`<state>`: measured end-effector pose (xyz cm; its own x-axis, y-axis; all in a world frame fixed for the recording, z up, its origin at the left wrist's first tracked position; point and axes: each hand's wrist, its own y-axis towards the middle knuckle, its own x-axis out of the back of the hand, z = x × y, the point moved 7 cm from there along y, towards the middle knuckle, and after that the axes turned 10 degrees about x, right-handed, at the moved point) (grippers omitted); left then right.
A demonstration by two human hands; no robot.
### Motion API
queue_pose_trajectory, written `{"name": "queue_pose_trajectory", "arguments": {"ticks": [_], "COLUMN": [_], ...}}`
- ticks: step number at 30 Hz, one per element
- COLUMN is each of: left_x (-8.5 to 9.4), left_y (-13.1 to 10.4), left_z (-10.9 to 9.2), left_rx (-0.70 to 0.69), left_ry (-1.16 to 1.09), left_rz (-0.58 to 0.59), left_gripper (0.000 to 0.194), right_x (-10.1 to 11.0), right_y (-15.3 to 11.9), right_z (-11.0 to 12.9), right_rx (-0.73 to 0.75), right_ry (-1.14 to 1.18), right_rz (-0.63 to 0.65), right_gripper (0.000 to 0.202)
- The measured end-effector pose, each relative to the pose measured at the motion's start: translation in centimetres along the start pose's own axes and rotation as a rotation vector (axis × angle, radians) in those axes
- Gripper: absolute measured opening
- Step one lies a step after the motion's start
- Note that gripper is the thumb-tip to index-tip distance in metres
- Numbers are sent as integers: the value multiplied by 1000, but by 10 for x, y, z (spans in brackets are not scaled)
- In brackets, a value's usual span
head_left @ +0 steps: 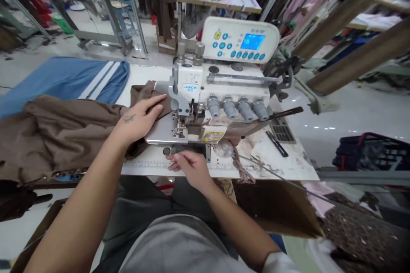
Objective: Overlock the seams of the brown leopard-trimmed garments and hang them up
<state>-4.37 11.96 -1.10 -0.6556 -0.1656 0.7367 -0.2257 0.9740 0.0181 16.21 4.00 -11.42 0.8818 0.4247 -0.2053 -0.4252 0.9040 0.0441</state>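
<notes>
On my feed: matte, rumpled brown cloth under and left of my left hand | left hand palm-down, fingers extended, slightly parted | right hand loosely curled, whether pinching anything I can't tell | ahead of both, hard white sewing machine, tapered grey knobs | beyond left hand, smooth blue cloth, white-striped

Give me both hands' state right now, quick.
Left hand: open, resting on brown fabric.
Right hand: fingers curled, nothing visible in its grip; can't tell if shut.

The sewing machine reads "JACK" in blue.
</notes>
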Motion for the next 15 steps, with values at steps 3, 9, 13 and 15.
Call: {"name": "queue_pose_trajectory", "arguments": {"ticks": [3,9,13,15], "left_x": [8,-12,-70,-81], "left_y": [-24,-125,-159,-155], "left_z": [20,43,13,0], "left_rx": [71,-67,-290,-267], "left_ry": [-65,55,102,36], "left_rz": [70,-209,-27,94], "left_gripper": [65,61,36,42], "right_x": [0,-5,-2,19], "right_y": [1,3,10,14], "right_z": [-3,23,26,20], "right_rx": [22,195,260,217], "right_ry": [-19,-109,-80,-1], "right_rz": [27,161,126,-124], "right_gripper": [49,47,48,58]}}
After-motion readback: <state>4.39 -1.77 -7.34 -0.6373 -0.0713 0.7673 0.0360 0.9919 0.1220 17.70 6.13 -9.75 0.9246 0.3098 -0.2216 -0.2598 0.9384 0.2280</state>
